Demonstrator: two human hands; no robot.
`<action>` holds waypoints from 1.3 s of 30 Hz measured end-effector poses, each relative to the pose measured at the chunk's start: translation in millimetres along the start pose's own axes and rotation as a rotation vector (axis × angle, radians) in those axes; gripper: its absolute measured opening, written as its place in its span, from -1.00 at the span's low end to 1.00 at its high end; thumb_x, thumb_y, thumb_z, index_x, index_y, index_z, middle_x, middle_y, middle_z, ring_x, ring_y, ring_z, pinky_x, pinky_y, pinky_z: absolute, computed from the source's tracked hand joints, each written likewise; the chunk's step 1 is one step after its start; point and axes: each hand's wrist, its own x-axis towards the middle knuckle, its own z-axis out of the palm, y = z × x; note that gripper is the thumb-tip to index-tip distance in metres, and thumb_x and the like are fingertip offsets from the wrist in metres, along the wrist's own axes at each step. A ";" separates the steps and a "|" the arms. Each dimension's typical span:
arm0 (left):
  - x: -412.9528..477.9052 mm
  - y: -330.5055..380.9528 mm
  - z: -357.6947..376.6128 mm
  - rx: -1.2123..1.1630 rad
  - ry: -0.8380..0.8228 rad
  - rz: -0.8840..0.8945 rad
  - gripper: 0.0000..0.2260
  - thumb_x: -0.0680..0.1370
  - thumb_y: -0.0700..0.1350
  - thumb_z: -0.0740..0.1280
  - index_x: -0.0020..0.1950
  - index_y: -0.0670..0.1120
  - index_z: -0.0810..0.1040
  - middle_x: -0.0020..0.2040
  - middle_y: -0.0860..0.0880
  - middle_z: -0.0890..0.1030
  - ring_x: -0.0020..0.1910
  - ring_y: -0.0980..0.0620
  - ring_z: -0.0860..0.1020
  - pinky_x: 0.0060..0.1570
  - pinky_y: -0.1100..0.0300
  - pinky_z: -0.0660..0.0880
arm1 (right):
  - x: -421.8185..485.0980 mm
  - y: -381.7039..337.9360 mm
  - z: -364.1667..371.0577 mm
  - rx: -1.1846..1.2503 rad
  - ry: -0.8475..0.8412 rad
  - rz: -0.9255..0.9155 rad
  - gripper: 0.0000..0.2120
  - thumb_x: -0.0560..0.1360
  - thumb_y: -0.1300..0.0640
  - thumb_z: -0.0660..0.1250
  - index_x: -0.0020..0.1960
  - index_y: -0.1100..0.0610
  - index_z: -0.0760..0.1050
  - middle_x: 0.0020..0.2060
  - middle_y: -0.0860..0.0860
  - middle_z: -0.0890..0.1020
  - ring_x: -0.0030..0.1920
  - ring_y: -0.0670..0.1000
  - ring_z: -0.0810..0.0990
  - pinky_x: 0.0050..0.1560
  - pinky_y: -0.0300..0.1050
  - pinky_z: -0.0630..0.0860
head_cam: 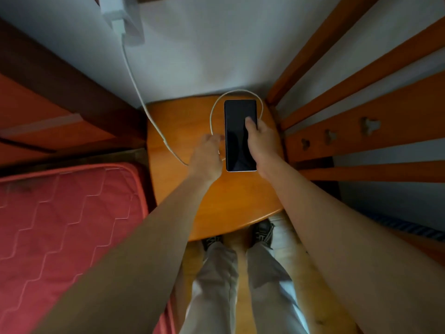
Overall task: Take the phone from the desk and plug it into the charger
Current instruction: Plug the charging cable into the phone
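Observation:
A black phone (237, 136) with a dark screen is in my right hand (261, 143), thumb on the glass, above the small wooden desk (216, 203). A white charger cable (134, 80) runs down from a white plug adapter (118, 20) on the wall, crosses the desk and loops around the phone's far end. My left hand (208, 155) is closed on the cable just left of the phone. The cable's connector end is hidden under that hand.
A red quilted mattress (67, 225) lies at the left, against a dark wooden frame. Orange wooden slats (361, 112) rise at the right. My legs in light trousers and dark shoes stand below the desk's near edge.

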 end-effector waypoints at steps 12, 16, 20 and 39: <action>52.6 -36.0 23.7 0.155 -0.072 0.093 -0.62 0.63 -0.39 0.28 0.42 -0.14 0.57 0.37 -0.18 0.59 0.34 -0.24 0.60 0.28 0.01 0.53 | 50.0 12.7 12.3 0.022 0.006 0.037 -0.71 0.71 -0.11 0.13 0.22 0.02 0.53 -0.04 -0.04 0.65 -0.03 -0.04 0.63 -0.06 -0.08 0.56; 58.2 -41.5 23.7 0.079 -0.066 0.099 -0.59 0.63 -0.46 0.25 0.41 -0.17 0.60 0.37 -0.21 0.61 0.33 -0.24 0.62 0.31 0.00 0.55 | 55.5 14.0 13.0 0.005 0.014 0.021 -0.71 0.71 -0.10 0.13 0.24 0.02 0.53 -0.01 -0.10 0.63 -0.04 -0.13 0.59 -0.18 -0.23 0.43; 61.1 -46.3 25.9 0.061 -0.090 0.086 -0.64 0.60 -0.48 0.31 0.31 -0.18 0.65 0.30 -0.19 0.62 0.13 -0.11 0.64 0.10 0.21 0.52 | 55.2 12.9 13.6 0.010 0.025 0.018 -0.69 0.71 -0.10 0.13 0.27 0.03 0.53 0.04 -0.05 0.65 0.03 -0.05 0.62 -0.06 -0.14 0.51; -31.2 25.5 -46.4 -0.461 -0.025 0.190 -0.88 0.65 -0.12 0.44 0.05 0.12 0.64 -0.08 0.14 0.68 -0.32 0.27 0.71 -0.22 0.40 0.61 | -2.1 -74.8 -26.1 0.627 0.024 0.203 -0.58 0.71 -0.09 0.17 0.51 0.03 0.39 0.32 0.11 0.60 0.26 0.18 0.61 0.33 0.23 0.55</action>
